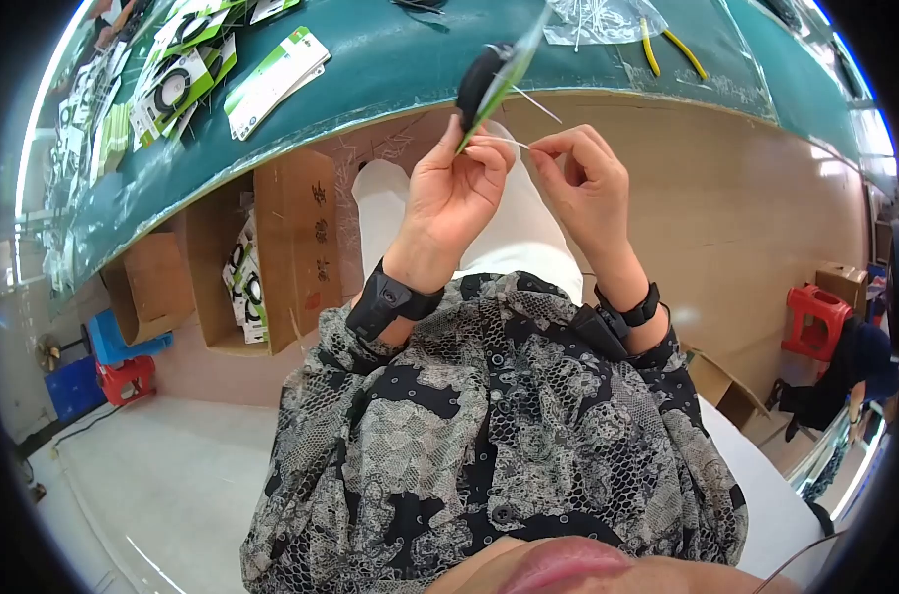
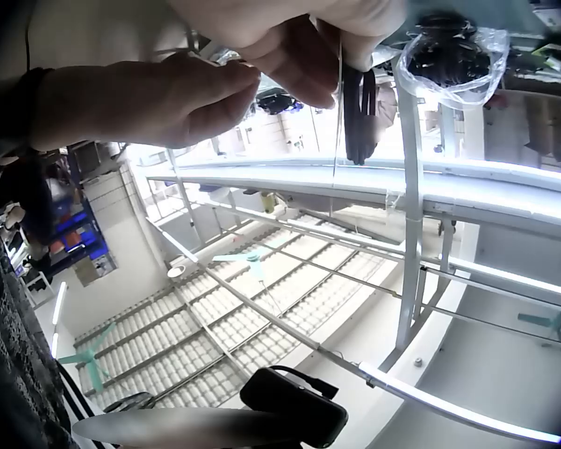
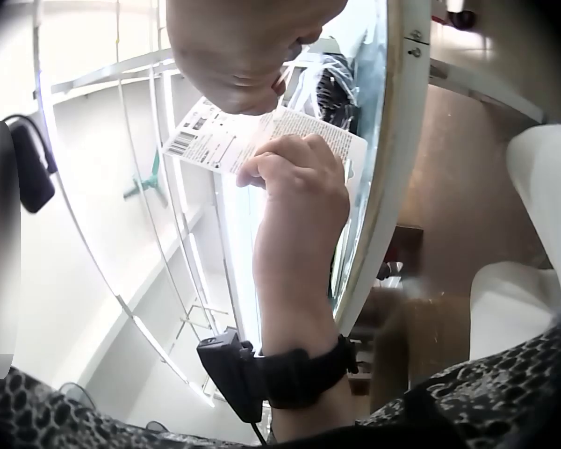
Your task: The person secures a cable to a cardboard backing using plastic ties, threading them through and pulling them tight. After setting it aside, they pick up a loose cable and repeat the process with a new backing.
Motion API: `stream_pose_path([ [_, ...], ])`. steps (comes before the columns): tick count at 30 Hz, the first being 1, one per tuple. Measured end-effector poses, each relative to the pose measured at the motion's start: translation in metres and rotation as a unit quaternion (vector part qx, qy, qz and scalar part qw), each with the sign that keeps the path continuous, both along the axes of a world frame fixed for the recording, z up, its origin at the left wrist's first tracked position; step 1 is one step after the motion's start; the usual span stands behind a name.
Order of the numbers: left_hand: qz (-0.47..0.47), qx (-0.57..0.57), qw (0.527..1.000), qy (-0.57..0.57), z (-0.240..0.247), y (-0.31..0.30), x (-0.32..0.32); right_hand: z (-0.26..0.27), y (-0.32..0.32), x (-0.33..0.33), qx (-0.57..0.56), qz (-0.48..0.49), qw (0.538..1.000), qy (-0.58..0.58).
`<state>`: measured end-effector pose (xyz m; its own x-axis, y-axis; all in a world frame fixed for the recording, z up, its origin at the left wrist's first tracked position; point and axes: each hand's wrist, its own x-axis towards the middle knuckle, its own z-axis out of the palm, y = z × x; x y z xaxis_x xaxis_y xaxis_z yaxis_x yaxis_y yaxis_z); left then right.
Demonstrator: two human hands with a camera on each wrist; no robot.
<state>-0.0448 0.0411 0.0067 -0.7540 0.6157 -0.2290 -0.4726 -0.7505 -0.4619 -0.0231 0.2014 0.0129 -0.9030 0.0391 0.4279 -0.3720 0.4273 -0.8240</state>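
Upright in my left hand (image 1: 454, 193) is a green-and-white printed card (image 1: 514, 79), seen nearly edge-on in the head view. A black coiled bundle (image 1: 479, 84) sits against its face; its dark strands (image 2: 360, 117) hang down in the left wrist view. In the right wrist view the white back of the card (image 3: 206, 140) shows a barcode and small print. My right hand (image 1: 588, 183) pinches the end of a thin white tie (image 1: 509, 141) between thumb and forefinger, beside the card. Another thin white end (image 1: 538, 104) sticks out beyond the card.
On the green table lie carded black coils (image 1: 172, 89) in a pile, a stack of white-green cards (image 1: 276, 79), a clear bag of white ties (image 1: 603, 20) and yellow-handled pliers (image 1: 672, 49). Below stands a cardboard box (image 1: 296, 257) holding carded packs. A red stool (image 1: 815, 322) stands right.
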Motion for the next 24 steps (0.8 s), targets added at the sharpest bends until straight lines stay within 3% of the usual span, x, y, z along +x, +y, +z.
stream_pose_path([
  [3,0.011,0.097,0.994,-0.047,0.005,-0.006,0.000,0.017,-0.006,0.003,0.038,-0.032,0.995,0.085],
  [8,0.007,0.151,0.988,-0.036,0.011,-0.010,0.000,0.021,-0.007,-0.003,0.112,-0.035,0.975,0.190],
  [24,0.012,0.139,0.990,-0.027,0.013,-0.007,0.003,0.021,-0.011,-0.001,0.120,-0.044,0.978,0.167],
])
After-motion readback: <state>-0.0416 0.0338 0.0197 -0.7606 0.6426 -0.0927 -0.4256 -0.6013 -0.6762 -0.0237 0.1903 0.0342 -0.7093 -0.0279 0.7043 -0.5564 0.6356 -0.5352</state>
